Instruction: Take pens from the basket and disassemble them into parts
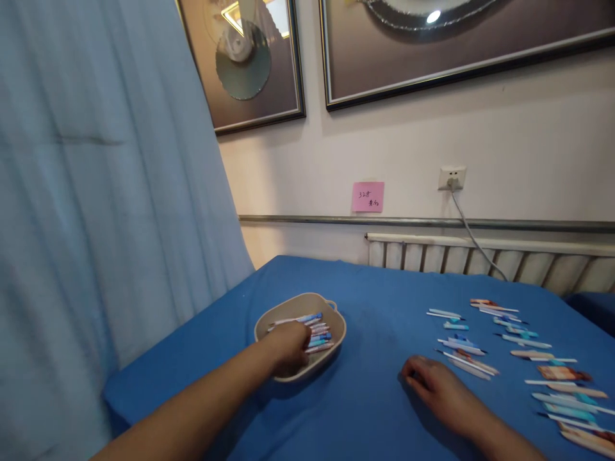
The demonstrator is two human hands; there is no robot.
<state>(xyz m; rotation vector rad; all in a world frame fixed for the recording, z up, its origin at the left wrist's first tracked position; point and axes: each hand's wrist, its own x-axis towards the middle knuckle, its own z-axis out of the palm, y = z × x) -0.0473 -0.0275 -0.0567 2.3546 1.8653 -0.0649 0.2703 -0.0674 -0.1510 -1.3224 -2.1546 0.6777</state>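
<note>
My left hand (291, 344) reaches into a beige basin (298, 376), over a pile of pens (319, 338) with white, blue and brownish barrels. Its fingers point down and are mostly hidden, so any grip on a pen does not show. My right hand (430, 379) rests on the blue cloth, fingers curled in, with nothing visible in it. Just beyond it lie disassembled pen parts: white refills (462, 346), pale barrels (469, 369) and small blue pieces (455, 326).
More loose pen parts (567, 400) lie in rows along the right of the blue-covered table (365, 410). A light blue curtain (120, 192) hangs at the left. Behind are a radiator (480, 257), a rail (307, 219), and a plugged socket (452, 178) with a hanging cord.
</note>
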